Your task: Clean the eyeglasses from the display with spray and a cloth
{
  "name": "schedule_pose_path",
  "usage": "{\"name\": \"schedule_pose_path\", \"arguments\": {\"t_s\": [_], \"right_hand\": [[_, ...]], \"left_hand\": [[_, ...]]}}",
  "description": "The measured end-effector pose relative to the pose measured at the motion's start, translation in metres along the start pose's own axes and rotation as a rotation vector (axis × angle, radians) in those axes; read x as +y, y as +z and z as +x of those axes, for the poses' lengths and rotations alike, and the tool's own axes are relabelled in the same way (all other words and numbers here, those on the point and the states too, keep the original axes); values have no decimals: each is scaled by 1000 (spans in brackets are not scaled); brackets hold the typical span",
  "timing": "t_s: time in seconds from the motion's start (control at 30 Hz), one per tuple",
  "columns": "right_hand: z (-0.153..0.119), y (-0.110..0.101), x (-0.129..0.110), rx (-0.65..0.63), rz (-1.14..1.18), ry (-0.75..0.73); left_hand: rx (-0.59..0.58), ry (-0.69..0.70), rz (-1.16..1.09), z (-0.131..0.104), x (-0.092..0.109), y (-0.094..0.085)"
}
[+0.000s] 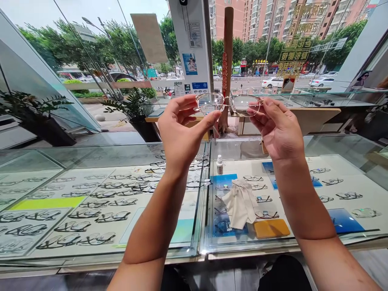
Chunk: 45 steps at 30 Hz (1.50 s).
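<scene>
A pair of thin-rimmed glasses (227, 101) is held up in front of me, above the glass display counter. My left hand (184, 129) grips it at the left lens side, thumb below the rim and fingers curled behind. At the right end, by the hinge, my right hand (280, 127) pinches the frame between thumb and fingers. Below, on the counter, lie a crumpled beige cloth (241, 204) and a yellow-orange case (272, 228). A small white bottle (220, 165) stands upright behind the cloth.
The glass display counter (200, 242) spans the view, with rows of glasses (113, 216) inside. Potted plants (138, 109) stand beyond it at the left. A wooden post (228, 48) rises behind the held glasses, near large windows facing a street.
</scene>
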State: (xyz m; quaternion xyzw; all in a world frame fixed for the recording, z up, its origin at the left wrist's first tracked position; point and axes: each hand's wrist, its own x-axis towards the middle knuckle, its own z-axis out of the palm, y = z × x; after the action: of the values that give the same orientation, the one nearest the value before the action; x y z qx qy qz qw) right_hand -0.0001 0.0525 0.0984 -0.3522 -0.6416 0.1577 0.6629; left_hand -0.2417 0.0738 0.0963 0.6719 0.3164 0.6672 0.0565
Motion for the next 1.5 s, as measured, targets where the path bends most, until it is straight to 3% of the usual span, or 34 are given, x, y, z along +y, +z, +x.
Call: {"name": "schedule_pose_path", "arguments": {"t_s": [0.37,0.6,0.77,0.97,1.33,1.5], "right_hand": [[-1,3,2,-28,-51,-36],[-1,6,1,-11,315,107],[-3,8,-5,-6,374,93],[-2,14,-5,-40,341,-23],[-13,27,-6,-20,-104,-519],[-13,25,-2,-50,-134,-548]], "left_hand": [[-40,-26,-109,6,-7,6],[55,-18,-431,5,-14,19],[72,-86,-559,4,-11,24],[-6,-316,-764,4,-9,23],[-416,-962,-1063,1,8,25],[-541,-1020,-1020,0,10,23]]}}
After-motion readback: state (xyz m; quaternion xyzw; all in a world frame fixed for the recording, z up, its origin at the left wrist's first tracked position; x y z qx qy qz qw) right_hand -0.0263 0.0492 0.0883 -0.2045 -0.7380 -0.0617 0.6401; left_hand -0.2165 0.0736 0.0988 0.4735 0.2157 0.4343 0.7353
